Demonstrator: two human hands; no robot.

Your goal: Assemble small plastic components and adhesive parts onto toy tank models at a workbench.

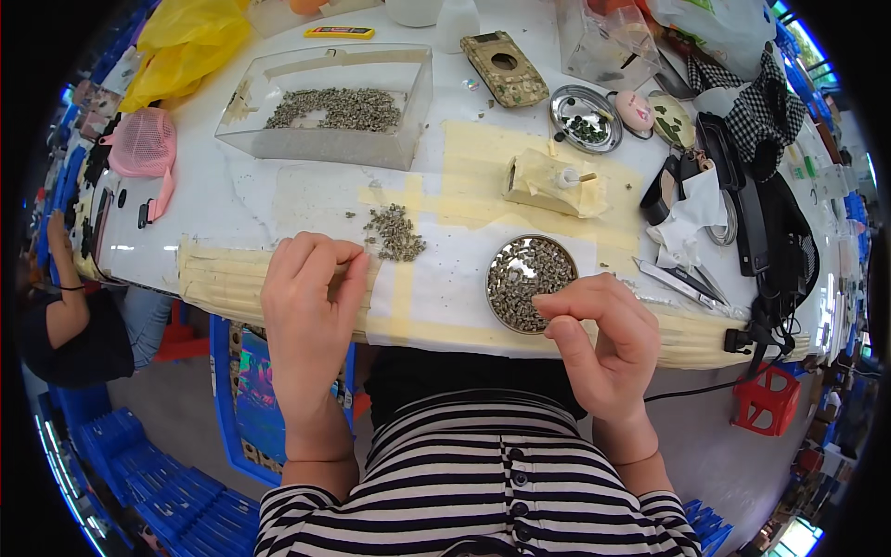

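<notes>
My left hand (316,297) is at the table's near edge, thumb and forefinger pinched together; anything between the tips is too small to make out. Just to its right lies a loose pile of small grey metal-looking parts (396,233). A round dish (491,299) full of similar small parts stands farther right. My right hand (603,334) reaches over the dish's near right rim with thumb and forefinger curled close together. What those fingertips hold, if anything, cannot be made out.
Beyond the pile stands a clear plastic box (371,148) with more small parts. A taped block (548,185), a camouflage-patterned model piece (504,67) and a metal dish of dark green bits (587,121) lie behind. Tweezers (677,281) and black straps (742,213) lie right. Another person (88,325) sits at left.
</notes>
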